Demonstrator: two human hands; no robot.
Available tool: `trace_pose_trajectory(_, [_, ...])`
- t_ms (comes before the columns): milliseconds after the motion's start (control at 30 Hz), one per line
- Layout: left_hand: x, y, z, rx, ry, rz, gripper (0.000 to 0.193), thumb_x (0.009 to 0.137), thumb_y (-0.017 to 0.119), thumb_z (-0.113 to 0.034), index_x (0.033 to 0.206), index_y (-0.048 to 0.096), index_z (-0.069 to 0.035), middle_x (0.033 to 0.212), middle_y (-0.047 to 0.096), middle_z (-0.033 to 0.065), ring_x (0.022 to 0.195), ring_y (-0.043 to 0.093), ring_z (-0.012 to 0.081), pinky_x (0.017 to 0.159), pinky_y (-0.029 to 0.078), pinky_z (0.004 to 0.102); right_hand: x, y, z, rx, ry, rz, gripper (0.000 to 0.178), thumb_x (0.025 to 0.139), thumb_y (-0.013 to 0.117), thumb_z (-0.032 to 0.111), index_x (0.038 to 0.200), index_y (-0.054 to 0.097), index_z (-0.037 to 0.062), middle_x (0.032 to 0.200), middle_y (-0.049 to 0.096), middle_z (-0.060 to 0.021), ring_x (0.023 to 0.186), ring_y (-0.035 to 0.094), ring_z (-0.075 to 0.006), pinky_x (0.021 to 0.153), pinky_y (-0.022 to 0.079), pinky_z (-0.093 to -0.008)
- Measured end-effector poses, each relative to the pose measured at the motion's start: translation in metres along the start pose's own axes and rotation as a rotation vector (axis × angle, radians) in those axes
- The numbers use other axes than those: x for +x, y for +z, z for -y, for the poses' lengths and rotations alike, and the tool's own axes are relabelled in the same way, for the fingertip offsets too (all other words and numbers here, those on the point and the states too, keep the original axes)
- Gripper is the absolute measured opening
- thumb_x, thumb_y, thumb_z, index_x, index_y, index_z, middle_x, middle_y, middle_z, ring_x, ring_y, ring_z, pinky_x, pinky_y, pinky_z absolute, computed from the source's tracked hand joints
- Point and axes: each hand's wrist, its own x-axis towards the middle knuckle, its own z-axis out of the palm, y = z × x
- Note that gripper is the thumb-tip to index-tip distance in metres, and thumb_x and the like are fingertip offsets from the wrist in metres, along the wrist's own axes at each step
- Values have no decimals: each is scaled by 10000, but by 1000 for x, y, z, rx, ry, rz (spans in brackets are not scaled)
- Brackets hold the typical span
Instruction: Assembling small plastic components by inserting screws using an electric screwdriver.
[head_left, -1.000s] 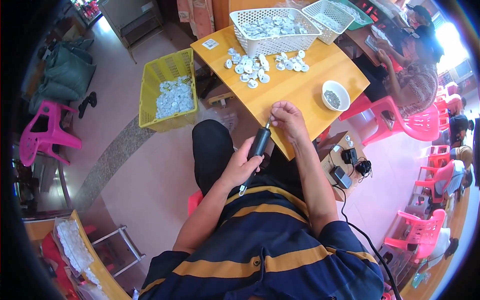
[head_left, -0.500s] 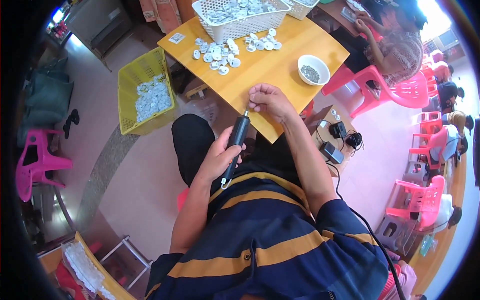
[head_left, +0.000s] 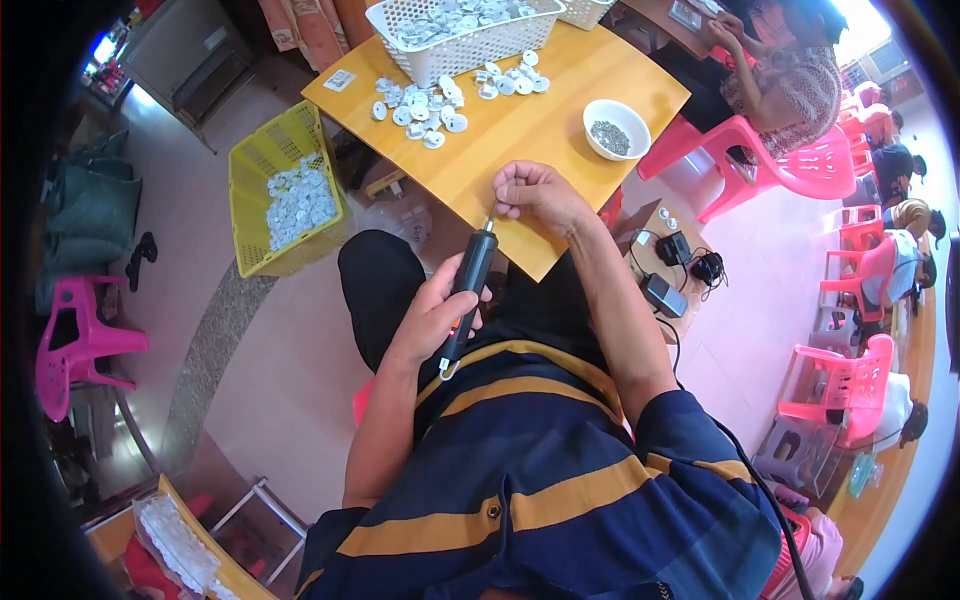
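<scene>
My left hand [head_left: 438, 312] is wrapped round a black electric screwdriver [head_left: 468, 292], held slanted with its bit pointing away from me and a wire loop at its lower end. At the bit's tip, the fingers of my right hand [head_left: 536, 198] are pinched together over the near corner of the yellow wooden table [head_left: 480, 160]. Whatever they hold is too small or hidden to make out. To the right on the tabletop stands a white bowl [head_left: 617, 129] of small metal pieces, probably screws. Several round white plastic parts [head_left: 432, 105] lie scattered farther back.
A white basket [head_left: 470, 50] of parts stands at the table's back. On the floor at left is a yellow crate [head_left: 290, 190] of white parts. Black power adapters [head_left: 663, 295] rest on a box at right. Another person [head_left: 790, 95] sits at the far right near pink chairs [head_left: 850, 395].
The view has shifted slightly, so the table and bowl appear a little farther left and up. My hands keep nearly the same hold at the screwdriver and its tip.
</scene>
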Motion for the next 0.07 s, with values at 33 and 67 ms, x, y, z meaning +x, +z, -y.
trace_pose_trajectory(33, [0, -1, 0, -6, -6, 6, 610, 940, 552, -68, 1515, 353, -15, 1043, 640, 99, 736, 643, 133, 650, 555, 278, 1, -1, 0, 0, 17, 13, 105, 936, 696, 60, 1026, 649, 34, 871, 678, -45, 764, 658, -143, 710, 536, -240])
trace_pose_trajectory(67, [0, -2, 1, -12, -10, 13, 624, 944, 552, -70, 1529, 338, -19, 1054, 637, 101, 740, 646, 134, 654, 558, 279, 2, -3, 0, -1, 32, 27, 110, 938, 693, 61, 1037, 649, 37, 887, 683, -45, 771, 661, -150, 720, 540, -244])
